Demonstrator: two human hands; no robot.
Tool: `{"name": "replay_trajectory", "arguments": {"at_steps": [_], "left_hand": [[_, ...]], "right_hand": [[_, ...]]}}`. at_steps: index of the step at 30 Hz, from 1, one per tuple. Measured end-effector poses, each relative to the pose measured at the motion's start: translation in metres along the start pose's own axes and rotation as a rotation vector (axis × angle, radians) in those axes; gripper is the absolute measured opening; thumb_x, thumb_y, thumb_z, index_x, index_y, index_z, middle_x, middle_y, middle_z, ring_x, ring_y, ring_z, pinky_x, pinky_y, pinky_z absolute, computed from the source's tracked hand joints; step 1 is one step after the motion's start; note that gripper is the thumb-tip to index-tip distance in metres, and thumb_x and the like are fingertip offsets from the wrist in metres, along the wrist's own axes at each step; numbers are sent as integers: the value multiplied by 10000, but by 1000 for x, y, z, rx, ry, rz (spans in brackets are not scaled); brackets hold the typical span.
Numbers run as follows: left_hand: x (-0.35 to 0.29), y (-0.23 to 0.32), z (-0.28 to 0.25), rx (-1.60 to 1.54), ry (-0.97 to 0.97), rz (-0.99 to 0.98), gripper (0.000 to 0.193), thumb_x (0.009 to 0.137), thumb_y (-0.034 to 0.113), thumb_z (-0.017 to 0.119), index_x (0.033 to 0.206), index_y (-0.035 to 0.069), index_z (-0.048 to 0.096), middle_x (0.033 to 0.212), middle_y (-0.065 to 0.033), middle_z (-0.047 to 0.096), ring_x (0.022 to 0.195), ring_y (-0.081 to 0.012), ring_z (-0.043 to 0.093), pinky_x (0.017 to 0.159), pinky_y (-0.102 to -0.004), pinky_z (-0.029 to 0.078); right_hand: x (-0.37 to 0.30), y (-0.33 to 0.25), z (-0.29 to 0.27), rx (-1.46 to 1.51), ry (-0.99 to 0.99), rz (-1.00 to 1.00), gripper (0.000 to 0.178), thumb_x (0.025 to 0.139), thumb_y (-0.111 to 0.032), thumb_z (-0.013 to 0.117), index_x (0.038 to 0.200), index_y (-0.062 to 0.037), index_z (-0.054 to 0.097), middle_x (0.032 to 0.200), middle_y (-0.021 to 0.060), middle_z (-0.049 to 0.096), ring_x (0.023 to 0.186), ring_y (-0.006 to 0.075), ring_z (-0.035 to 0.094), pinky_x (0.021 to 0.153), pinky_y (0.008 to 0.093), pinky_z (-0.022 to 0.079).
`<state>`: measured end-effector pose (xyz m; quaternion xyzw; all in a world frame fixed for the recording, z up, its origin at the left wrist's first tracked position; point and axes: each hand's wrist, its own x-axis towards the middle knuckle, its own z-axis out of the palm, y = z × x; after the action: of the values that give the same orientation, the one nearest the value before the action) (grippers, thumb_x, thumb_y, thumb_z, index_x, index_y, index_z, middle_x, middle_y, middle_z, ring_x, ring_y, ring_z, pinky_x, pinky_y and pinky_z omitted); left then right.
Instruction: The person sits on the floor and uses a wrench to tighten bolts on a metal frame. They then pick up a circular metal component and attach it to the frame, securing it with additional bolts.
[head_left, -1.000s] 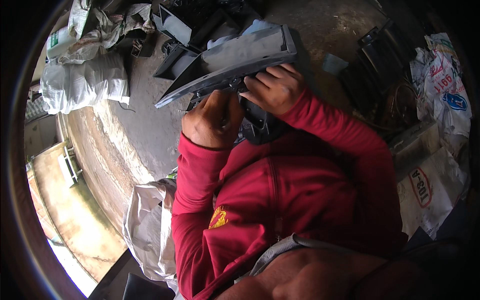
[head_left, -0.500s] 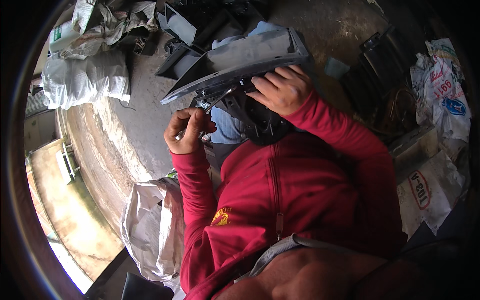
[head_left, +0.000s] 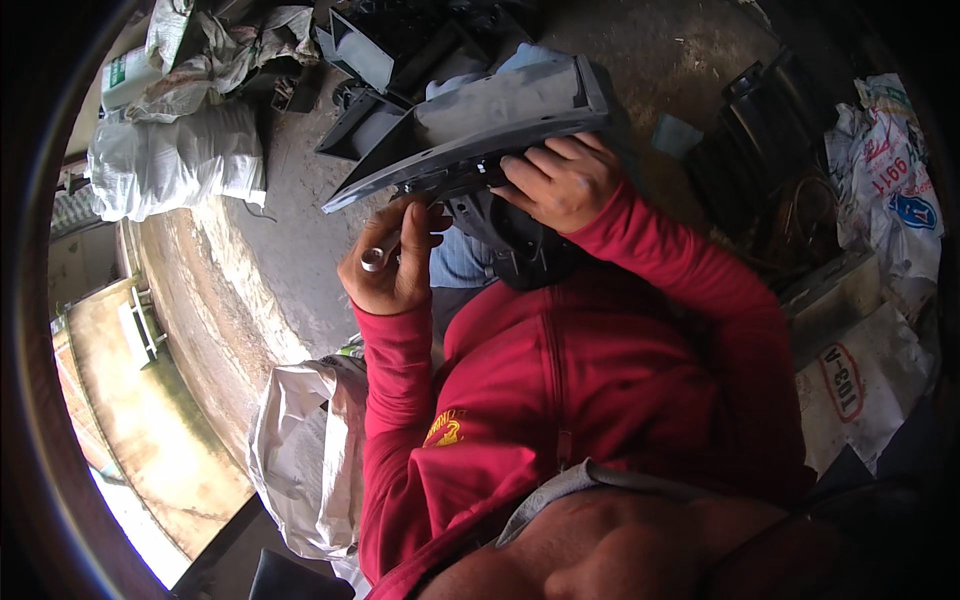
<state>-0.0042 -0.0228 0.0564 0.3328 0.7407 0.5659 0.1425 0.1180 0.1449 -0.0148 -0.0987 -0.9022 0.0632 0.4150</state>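
Note:
A large dark grey plastic panel (head_left: 480, 125), long and wedge-shaped, rests tilted across my lap. My right hand (head_left: 560, 180) grips its near underside edge, fingers curled over black fittings there. My left hand (head_left: 390, 265) is closed around a small shiny metal wrench (head_left: 378, 255), whose ring end shows by my thumb while the other end reaches up toward the panel's underside. Both arms wear red sleeves. A black part (head_left: 510, 240) hangs below the panel between my hands.
White filled sacks (head_left: 170, 165) lie at the upper left on the concrete floor (head_left: 250, 290). A crumpled white bag (head_left: 300, 460) sits by my left elbow. More black plastic parts (head_left: 400, 40) are behind the panel, and printed sacks (head_left: 880, 180) lie at the right.
My left hand has come away from under the panel, moving left and down, and now shows the wrench. The right hand keeps its grip on the panel.

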Motion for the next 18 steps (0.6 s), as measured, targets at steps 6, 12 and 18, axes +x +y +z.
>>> {"name": "replay_trajectory", "arguments": {"at_steps": [6,12,18], "left_hand": [[-5,-5,22,378,-30,345,161,853,59,742,1013,50,727,792,-103,720,674,-201,721,580,-282,540],[3,18,36,712,-97,466,166,833,185,761,975,110,716,732,-78,681,560,-268,657,490,-358,495],[10,-10,19,148,-147,92,225,927,202,680,1036,6,704,831,-135,722,709,-267,715,616,-325,555]], "right_hand": [[0,0,0,6,-5,14,214,715,-285,760,792,-174,594,705,-49,541,708,148,556,704,305,450],[1,1,-3,5,-35,-15,210,731,-298,749,792,-169,595,703,-37,539,708,149,554,705,307,451],[-3,4,5,-10,20,5,221,725,-297,765,778,-173,590,701,-38,539,703,156,555,706,317,449]]}}
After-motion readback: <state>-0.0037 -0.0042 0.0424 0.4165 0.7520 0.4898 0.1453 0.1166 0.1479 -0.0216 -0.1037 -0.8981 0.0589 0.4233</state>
